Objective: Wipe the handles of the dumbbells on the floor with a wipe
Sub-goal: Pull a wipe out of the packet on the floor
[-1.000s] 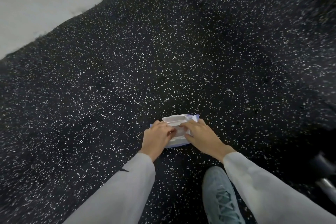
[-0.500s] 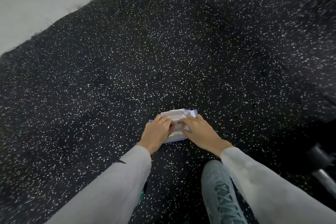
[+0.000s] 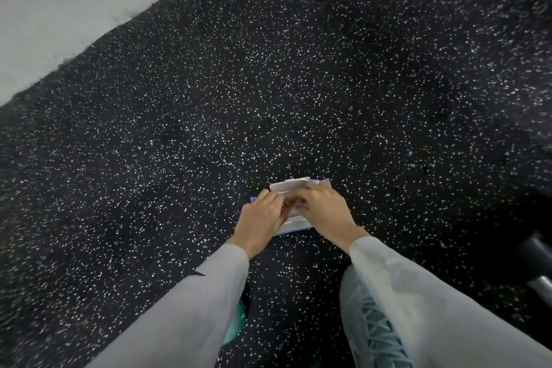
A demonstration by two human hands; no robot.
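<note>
A wipe pack [image 3: 294,224] lies on the speckled floor [image 3: 268,84], its white lid [image 3: 289,187] up. Left hand [image 3: 260,222] and right hand [image 3: 324,212] curl fingers over its opening; contents are hidden. A dumbbell [image 3: 537,266] lies far right.

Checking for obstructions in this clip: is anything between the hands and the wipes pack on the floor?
Nothing visible does. Both the left hand and the right hand are already on the wipes pack, whose white lid is flipped up. The fingers meet at its opening, but whether they pinch a wipe cannot be told.
</note>
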